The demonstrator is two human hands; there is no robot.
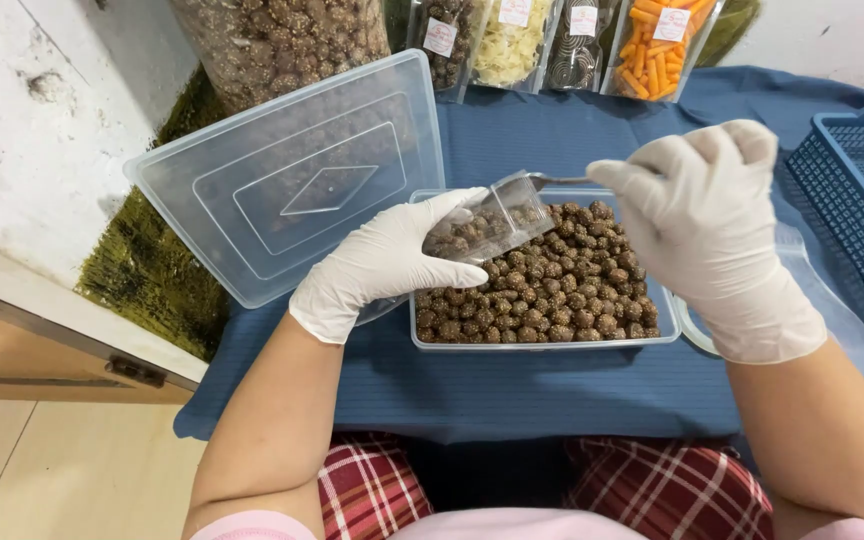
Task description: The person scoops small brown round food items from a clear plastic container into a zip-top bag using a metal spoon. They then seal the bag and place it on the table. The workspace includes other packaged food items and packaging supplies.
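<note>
Both my hands wear white gloves. My left hand (382, 262) holds a small clear plastic pouch (487, 225), tilted and partly filled with brown balls, over the left end of a clear rectangular tub (542, 343). The tub is full of brown seed-coated balls (562, 290). My right hand (707, 225) grips the handle of a metal spoon (557, 182), whose bowl end reaches into the pouch's mouth. The spoon's bowl is hidden by the pouch.
The tub's clear lid (292, 185) leans at the left. A blue cloth (512, 390) covers the table. A blue plastic basket (857, 200) stands right. Packed snack pouches (652, 45) and a big bag of balls (272, 40) line the back. A white wall (32, 120) is left.
</note>
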